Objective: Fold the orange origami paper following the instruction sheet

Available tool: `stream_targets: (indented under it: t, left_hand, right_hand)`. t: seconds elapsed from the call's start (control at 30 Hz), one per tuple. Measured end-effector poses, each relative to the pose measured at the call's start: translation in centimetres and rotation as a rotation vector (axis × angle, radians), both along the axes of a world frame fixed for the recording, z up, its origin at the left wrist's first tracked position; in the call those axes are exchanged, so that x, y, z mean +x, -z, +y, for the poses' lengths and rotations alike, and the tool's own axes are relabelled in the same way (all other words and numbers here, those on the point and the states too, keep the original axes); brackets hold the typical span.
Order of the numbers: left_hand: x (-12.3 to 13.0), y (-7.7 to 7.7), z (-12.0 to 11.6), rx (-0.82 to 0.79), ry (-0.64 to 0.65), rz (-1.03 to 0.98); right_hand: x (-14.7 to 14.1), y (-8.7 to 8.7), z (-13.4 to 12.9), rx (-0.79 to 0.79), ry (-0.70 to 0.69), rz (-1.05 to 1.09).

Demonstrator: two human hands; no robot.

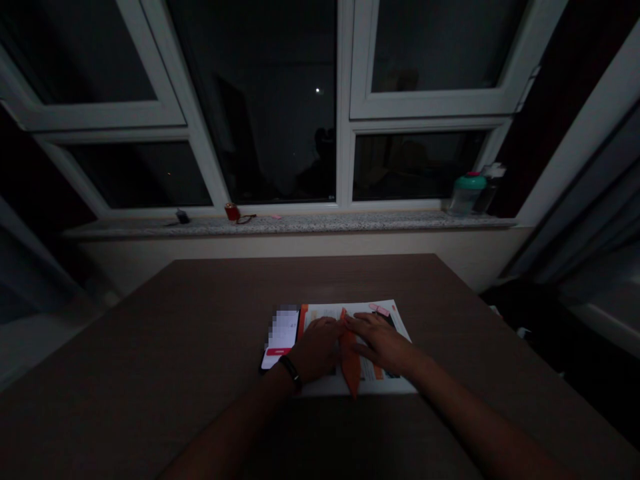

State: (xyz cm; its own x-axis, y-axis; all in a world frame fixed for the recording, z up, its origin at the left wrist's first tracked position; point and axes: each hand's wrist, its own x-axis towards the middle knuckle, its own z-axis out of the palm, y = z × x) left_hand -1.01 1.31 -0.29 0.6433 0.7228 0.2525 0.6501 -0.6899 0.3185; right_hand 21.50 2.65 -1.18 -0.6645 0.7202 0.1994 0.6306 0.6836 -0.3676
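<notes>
A narrow, pointed piece of folded orange paper (351, 363) lies on a printed magazine or booklet (320, 385) on the brown table. My left hand (317, 347), with a dark band at the wrist, touches the paper's upper left side, its fingers curled together. From the right, my right hand (381, 339) reaches the paper's upper end with its fingertips, the thumb lower and apart from the other fingers. The fingertips of both hands meet near the top of the paper.
A lit phone (283, 333) lies left of my left hand. Something small and pink (379, 309) rests on the booklet's upper right. Beyond the table (215, 287), a stone windowsill (300, 224) holds small items and a teal-lidded bottle (467, 193).
</notes>
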Motion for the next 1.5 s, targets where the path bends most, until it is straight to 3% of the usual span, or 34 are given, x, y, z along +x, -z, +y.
stream_targets:
  t: [0.27,0.5,0.8,1.17,1.37,1.5]
  left_hand:
    - [-0.4,0.7,-0.1,-0.014,-0.03,0.073]
    - [-0.2,1.0,0.0,-0.001,-0.057,0.117]
    - [-0.3,0.6,-0.2,-0.006,-0.089,0.157]
    - [0.1,-1.1,-0.6,0.091,-0.187,0.16]
    - [0.2,-1.3,-0.5,0.15,-0.179,0.215]
    - [0.4,-1.5,-0.9,0.136,-0.099,0.216]
  right_hand:
    - [0.1,0.7,0.3,0.04,0.032,-0.024]
    - [-0.2,0.2,-0.3,0.043,0.048,-0.013]
    - [-0.3,-0.1,-0.6,0.102,0.076,0.002]
    - [-0.5,-0.6,-1.0,0.12,0.075,0.005]
    - [-1.1,-0.6,-0.8,0.182,0.182,-0.072]
    - [-1.5,-0.6,-0.9,0.131,0.193,-0.115]
